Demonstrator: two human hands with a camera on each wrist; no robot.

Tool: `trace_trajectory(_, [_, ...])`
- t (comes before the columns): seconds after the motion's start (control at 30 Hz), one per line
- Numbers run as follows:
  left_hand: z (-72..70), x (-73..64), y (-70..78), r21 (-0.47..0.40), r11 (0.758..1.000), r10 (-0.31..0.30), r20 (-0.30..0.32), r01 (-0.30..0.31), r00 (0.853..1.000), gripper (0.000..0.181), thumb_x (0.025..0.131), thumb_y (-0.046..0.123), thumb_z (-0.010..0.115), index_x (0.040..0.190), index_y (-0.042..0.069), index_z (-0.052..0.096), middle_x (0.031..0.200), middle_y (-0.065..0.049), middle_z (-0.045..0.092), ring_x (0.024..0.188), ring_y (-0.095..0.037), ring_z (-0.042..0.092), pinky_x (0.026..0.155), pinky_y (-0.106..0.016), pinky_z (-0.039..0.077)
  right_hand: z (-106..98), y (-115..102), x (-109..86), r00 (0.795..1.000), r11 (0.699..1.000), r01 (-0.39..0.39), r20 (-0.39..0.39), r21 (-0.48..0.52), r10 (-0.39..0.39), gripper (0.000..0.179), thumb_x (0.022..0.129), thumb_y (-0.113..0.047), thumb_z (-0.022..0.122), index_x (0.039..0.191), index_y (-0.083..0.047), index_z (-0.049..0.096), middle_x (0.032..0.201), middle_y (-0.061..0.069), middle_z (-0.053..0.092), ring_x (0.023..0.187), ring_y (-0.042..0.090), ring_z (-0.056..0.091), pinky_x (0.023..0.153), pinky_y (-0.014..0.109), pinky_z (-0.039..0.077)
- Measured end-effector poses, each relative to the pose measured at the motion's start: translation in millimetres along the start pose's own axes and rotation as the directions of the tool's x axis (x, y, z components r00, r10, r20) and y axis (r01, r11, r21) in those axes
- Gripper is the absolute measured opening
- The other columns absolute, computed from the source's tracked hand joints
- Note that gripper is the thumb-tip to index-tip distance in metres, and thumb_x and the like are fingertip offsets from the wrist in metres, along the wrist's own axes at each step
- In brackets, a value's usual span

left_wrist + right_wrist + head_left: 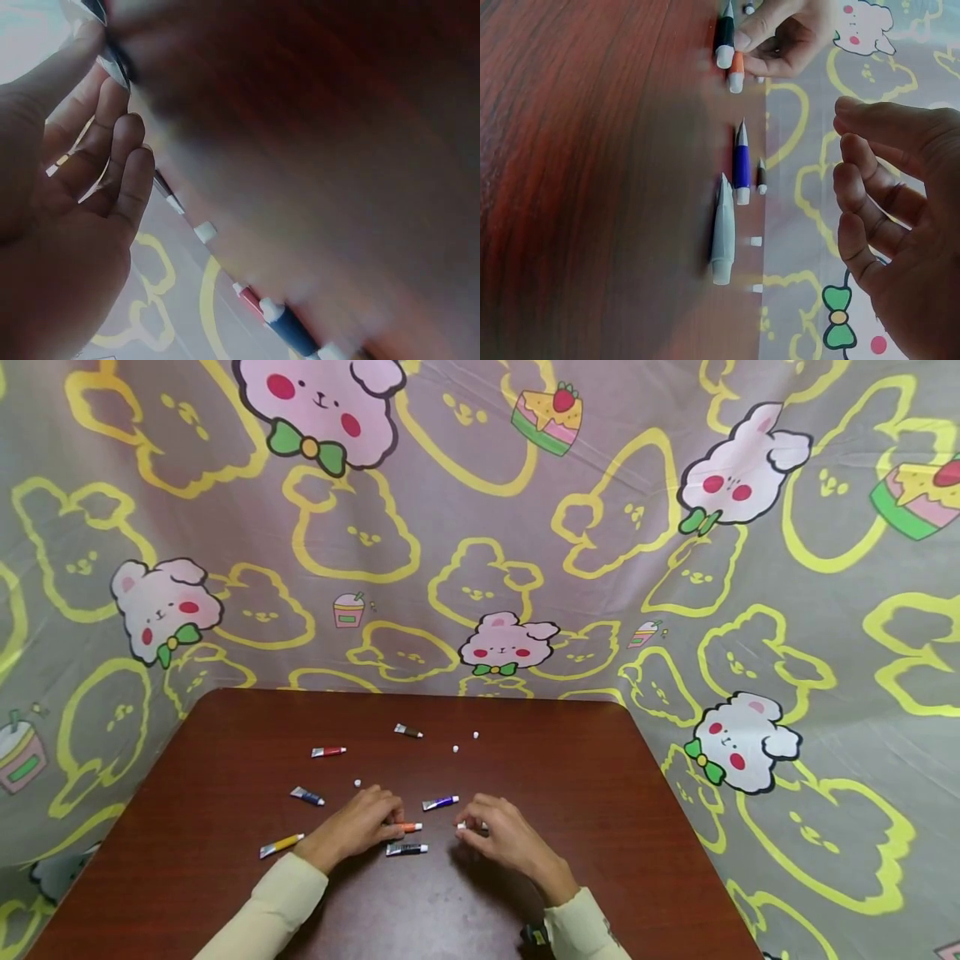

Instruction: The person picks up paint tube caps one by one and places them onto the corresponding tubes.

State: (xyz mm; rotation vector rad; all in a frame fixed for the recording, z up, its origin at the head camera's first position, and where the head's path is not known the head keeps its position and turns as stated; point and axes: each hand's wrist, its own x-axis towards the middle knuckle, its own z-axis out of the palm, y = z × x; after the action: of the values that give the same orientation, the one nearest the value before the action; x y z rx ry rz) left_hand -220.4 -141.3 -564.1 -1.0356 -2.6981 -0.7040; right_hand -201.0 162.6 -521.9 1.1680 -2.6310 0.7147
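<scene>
Nr orng tube [408, 827] in L hand [363, 823] | blk tube [407, 850] nearside | cap [357, 783] beyond

The person's left hand [362, 822] makes a pinch, while the right hand [506, 835] hangs in the air, its fingers [855, 189] loosely bent.
</scene>
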Motion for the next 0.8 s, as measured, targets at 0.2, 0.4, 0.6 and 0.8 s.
trace_trajectory(0.2, [-9.7,-9.0,-7.7,-0.018,0.999,-0.028,0.009,0.028,1.000,0.024,0.087,0.028,0.091,0.091,0.015,0.071,0.086,0.005,0.069,0.084,-0.014,0.061,0.086,-0.043,0.053,0.4,0.3,-0.7,1.000,1.000,0.001,0.009,-0.028,-0.001,0.014,0.096,-0.021,0.084,0.109,-0.015,0.083,0.092,-0.006,0.072,0.086,0.009,0.066,0.082,0.031,0.052])
trace_trajectory(0.4, [-30.0,-29.3,-15.1,-0.002,0.995,-0.098,0.019,0.099,0.995,0.031,0.083,0.031,0.095,0.095,0.016,0.071,0.090,0.006,0.068,0.088,-0.013,0.059,0.091,-0.045,0.053,-0.8,-0.9,0.2,1.000,0.999,0.006,0.023,-0.051,-0.005,0.016,0.098,-0.022,0.082,0.111,-0.015,0.084,0.098,-0.006,0.076,0.098,0.014,0.071,0.087,0.034,0.052])
trace_trajectory(0.6, [-42.7,-47.6,-22.3,0.042,0.984,-0.172,0.011,0.172,0.985,0.036,0.079,0.034,0.097,0.097,0.017,0.072,0.091,0.008,0.066,0.088,-0.012,0.056,0.086,-0.039,0.052,-0.3,-2.5,2.8,1.000,0.998,0.022,0.013,-0.055,-0.021,0.014,0.097,-0.021,0.083,0.109,-0.015,0.084,0.098,-0.005,0.077,0.097,0.015,0.071,0.085,0.034,0.053])
trace_trajectory(0.8, [-53.4,-66.7,-32.3,0.075,0.970,-0.230,-0.028,0.231,0.973,0.041,0.074,0.036,0.100,0.095,0.017,0.071,0.089,0.008,0.063,0.087,-0.013,0.056,0.080,-0.040,0.048,2.0,-2.0,6.4,0.999,0.998,0.035,0.015,-0.047,-0.034,0.014,0.095,-0.020,0.085,0.107,-0.014,0.084,0.097,-0.005,0.078,0.095,0.015,0.071,0.085,0.035,0.054])
